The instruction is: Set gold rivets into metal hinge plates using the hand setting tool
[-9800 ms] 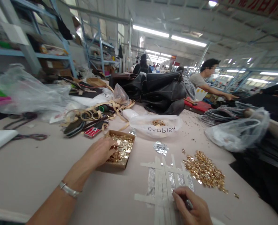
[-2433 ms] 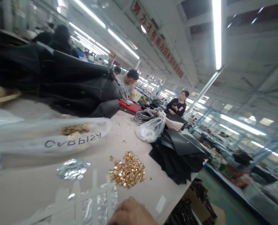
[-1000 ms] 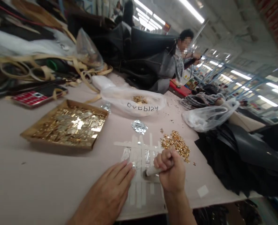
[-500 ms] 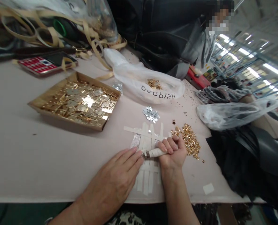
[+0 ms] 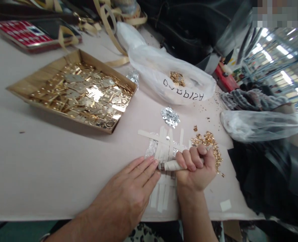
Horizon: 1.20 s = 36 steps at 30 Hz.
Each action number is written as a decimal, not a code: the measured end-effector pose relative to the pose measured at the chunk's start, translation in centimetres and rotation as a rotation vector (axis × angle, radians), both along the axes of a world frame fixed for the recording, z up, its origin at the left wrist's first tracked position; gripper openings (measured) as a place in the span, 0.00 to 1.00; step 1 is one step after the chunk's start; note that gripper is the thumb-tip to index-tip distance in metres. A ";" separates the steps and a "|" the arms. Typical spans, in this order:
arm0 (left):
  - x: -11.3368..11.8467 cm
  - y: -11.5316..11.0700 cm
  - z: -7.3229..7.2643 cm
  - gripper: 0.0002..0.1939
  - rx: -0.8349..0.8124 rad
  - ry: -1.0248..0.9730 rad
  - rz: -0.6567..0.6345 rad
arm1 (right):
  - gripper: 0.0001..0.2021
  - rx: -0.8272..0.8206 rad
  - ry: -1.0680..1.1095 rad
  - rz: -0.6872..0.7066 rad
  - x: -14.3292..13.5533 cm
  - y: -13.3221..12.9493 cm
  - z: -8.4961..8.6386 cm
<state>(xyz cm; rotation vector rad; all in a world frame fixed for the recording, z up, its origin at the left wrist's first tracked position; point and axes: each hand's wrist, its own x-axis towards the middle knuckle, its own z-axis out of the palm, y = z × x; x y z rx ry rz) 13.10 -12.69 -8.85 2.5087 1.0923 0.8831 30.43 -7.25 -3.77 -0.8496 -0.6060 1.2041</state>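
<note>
My right hand (image 5: 195, 164) is wrapped in a fist round a hand tool (image 5: 173, 165) with a pale, tape-wrapped handle and a metal collar. The tool lies sideways, and its tip is hidden by my left fingertips. My left hand (image 5: 131, 188) rests palm down, its fingers stretched out and together, touching the tool's end. Under both hands, pale tape strips (image 5: 161, 193) criss-cross over a clear, crinkled sheet (image 5: 152, 147) on the table. Beyond them lies a heap of small silver discs (image 5: 170, 116). Right of it are small gold metal fittings (image 5: 209, 139), partly behind my right hand.
A cardboard tray (image 5: 108, 72) of flat gold metal plates stands at left. Behind are a white plastic bag (image 5: 149, 64) with gold pieces and a red-patterned flat case (image 5: 20, 33). Black material (image 5: 259, 178) and a clear bag (image 5: 259, 124) lie at right. A person is at the far back.
The whole view has shifted, with the tray appearing nearer and farther left. My hands keep the same hold at the tape strips, and the right fist has tilted slightly.
</note>
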 end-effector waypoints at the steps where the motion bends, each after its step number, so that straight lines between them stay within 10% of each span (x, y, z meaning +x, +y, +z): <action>1: 0.0 0.0 0.0 0.18 -0.012 -0.002 -0.001 | 0.15 0.035 -0.041 0.010 -0.6 -0.4 0.4; 20: -0.2 -0.1 0.5 0.18 0.007 0.010 0.003 | 0.16 0.060 -0.097 -0.017 -0.4 -0.6 0.4; 36: -0.2 -0.5 0.3 0.19 -0.102 -0.049 -0.019 | 0.14 0.172 -0.573 0.164 -3.5 -2.9 0.9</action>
